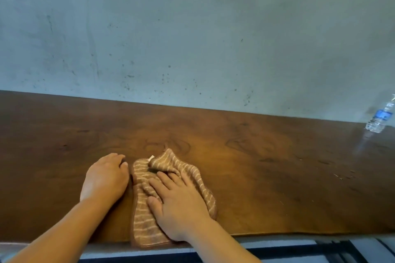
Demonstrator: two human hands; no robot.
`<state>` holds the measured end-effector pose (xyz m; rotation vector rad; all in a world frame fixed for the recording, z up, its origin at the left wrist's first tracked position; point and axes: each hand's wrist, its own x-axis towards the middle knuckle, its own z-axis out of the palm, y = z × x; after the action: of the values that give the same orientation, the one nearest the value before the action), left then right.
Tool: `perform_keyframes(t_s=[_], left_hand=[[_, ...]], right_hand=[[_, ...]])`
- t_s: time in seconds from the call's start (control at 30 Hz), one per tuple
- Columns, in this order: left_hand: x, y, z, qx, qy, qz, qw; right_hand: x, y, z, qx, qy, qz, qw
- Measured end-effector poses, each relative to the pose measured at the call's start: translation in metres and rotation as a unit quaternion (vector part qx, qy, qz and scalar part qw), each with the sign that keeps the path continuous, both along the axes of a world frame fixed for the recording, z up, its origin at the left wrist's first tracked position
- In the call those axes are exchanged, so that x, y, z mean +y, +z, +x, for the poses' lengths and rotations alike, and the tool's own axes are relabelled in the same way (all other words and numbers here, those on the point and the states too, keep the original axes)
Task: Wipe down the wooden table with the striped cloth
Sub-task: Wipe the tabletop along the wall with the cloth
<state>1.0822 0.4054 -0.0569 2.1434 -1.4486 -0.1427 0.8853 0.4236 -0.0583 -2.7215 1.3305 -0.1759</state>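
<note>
A brown cloth with pale stripes (142, 223) lies rumpled on the dark wooden table (267, 156), near its front edge, with one corner folded up at the back. My right hand (181, 203) presses flat on the cloth with fingers spread and pointing up-left. My left hand (105, 177) rests palm down on the bare wood just left of the cloth, fingertips close to the cloth's edge; its fingers hold nothing.
A clear plastic water bottle (379, 116) with a blue label stands at the far right of the table, against the grey concrete wall (192, 38). The table's front edge runs along the bottom of the view.
</note>
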Motion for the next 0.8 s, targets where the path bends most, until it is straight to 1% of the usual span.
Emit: perform_keyframes(t_s=[0.17,0.43,0.57,0.67,0.73,0.77,0.8], left_hand=[[-0.003,0.002,-0.068,-0.028,-0.006,-0.009,1.0],[-0.006,0.003,-0.15,-0.028,-0.026,-0.023,0.999],[-0.01,0.002,-0.184,-0.026,-0.036,-0.034,0.998],[-0.019,0.003,-0.21,-0.021,-0.065,-0.034,0.997],[-0.032,0.004,-0.227,-0.026,-0.076,-0.043,0.996],[-0.039,0.004,-0.235,-0.027,-0.082,-0.046,0.995],[-0.047,0.003,-0.243,-0.028,-0.087,-0.046,0.995]], right_hand=[[-0.017,0.003,-0.106,-0.001,-0.029,0.008,1.0],[-0.035,0.0,-0.238,0.012,-0.109,0.017,0.994],[-0.034,0.0,-0.276,0.004,-0.155,0.028,0.987],[-0.027,0.002,-0.287,-0.024,-0.172,0.038,0.984],[-0.022,-0.006,-0.29,-0.017,-0.174,-0.043,0.984],[-0.02,-0.01,-0.29,-0.021,-0.186,-0.011,0.982],[-0.02,-0.018,-0.29,-0.03,-0.182,-0.003,0.983]])
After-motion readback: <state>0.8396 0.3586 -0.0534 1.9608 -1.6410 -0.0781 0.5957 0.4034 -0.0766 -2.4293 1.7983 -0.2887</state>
